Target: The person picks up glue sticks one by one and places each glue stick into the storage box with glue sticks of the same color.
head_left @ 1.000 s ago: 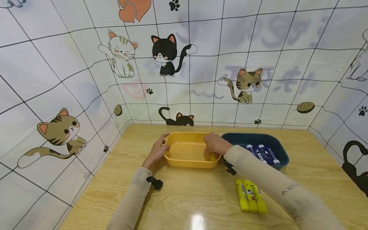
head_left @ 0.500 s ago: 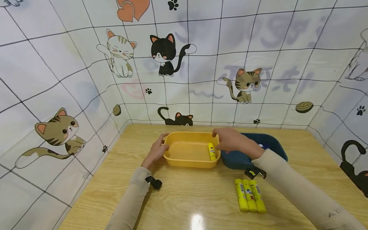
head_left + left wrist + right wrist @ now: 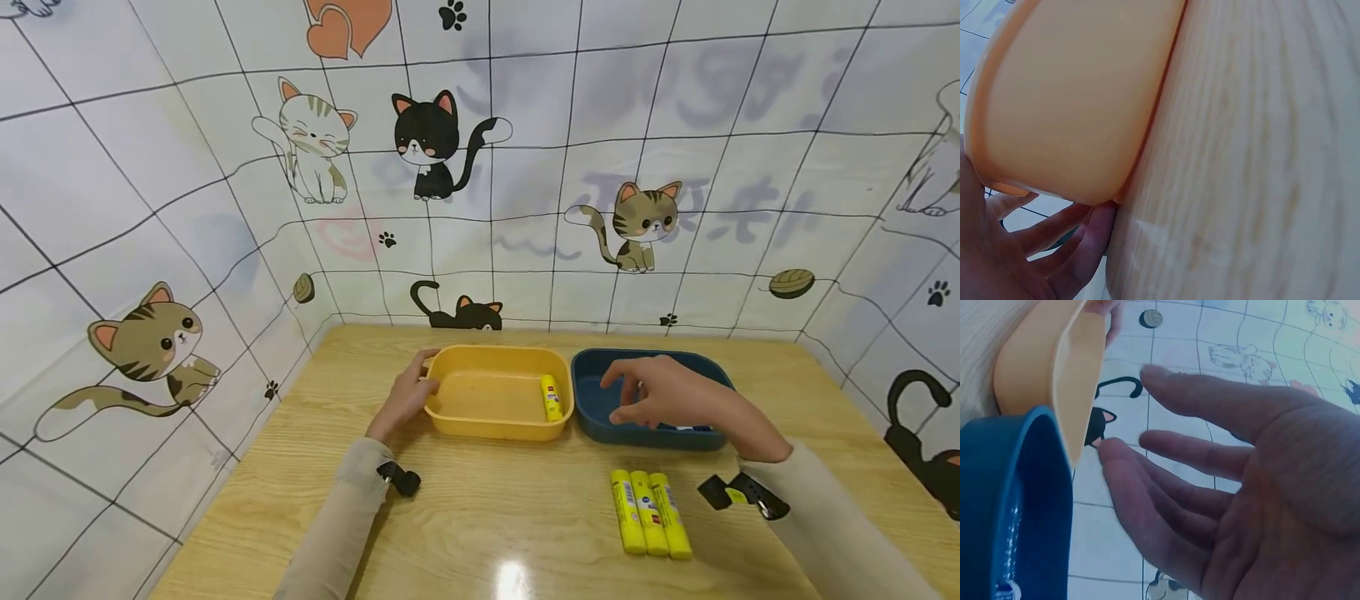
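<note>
A yellow plastic tray (image 3: 487, 429) stands on the table, with one yellow glue stick (image 3: 551, 397) lying at its right end. My left hand (image 3: 407, 396) grips the tray's left end, its thumb over the rim and its fingers against the outside, as the left wrist view also shows. Over the dark blue tray (image 3: 592, 417) hovers my right hand (image 3: 663, 392), fingers loosely bent and holding nothing. That hand hides most of the blue-and-white glue sticks (image 3: 684, 428) inside. In the right wrist view, a bit of one glue stick (image 3: 1007, 591) shows.
Three yellow glue sticks (image 3: 649, 512) lie side by side on the wooden table (image 3: 480, 508), in front of the blue tray. A tiled wall covering (image 3: 525, 192) with cat drawings rises behind and at both sides.
My right hand has let go of a yellow glue stick in the yellow tray, then moved right to above the blue tray. The left hand has stayed on the yellow tray.
</note>
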Available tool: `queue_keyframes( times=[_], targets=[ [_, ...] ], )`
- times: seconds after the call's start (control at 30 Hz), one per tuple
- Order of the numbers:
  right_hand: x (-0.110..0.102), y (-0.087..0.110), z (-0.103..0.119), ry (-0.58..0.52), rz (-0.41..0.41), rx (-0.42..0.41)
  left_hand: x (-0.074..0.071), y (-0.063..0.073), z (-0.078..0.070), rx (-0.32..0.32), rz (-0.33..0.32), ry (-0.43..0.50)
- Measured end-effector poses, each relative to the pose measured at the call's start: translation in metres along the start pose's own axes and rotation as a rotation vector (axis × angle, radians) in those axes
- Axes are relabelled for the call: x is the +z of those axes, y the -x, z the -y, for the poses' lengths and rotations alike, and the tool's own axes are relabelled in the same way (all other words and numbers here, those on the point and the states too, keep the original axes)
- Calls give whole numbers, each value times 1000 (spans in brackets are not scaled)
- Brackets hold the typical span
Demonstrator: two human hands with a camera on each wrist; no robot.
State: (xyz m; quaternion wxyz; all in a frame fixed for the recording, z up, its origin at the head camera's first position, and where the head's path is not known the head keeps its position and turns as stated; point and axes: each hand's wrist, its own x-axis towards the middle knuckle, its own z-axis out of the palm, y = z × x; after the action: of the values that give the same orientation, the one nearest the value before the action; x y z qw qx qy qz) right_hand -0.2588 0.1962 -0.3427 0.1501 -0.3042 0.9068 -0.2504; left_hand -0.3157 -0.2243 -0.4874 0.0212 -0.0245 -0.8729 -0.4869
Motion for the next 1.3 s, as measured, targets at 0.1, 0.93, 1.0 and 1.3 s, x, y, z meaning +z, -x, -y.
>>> queue_keyframes(
  times=[0.1, 0.93, 1.0, 1.3],
  targets=[
    [5, 13, -13, -23, 58, -20, 0, 0, -1, 0, 1, 0],
    [45, 51, -75, -281, 277, 136, 2, -2, 0, -5, -24, -25],
    [48, 51, -76, -262, 276, 142, 2, -3, 0, -2, -23, -17],
    [60, 46, -87, -259, 300, 115, 2, -3, 2, -8, -20, -26]
  ],
)
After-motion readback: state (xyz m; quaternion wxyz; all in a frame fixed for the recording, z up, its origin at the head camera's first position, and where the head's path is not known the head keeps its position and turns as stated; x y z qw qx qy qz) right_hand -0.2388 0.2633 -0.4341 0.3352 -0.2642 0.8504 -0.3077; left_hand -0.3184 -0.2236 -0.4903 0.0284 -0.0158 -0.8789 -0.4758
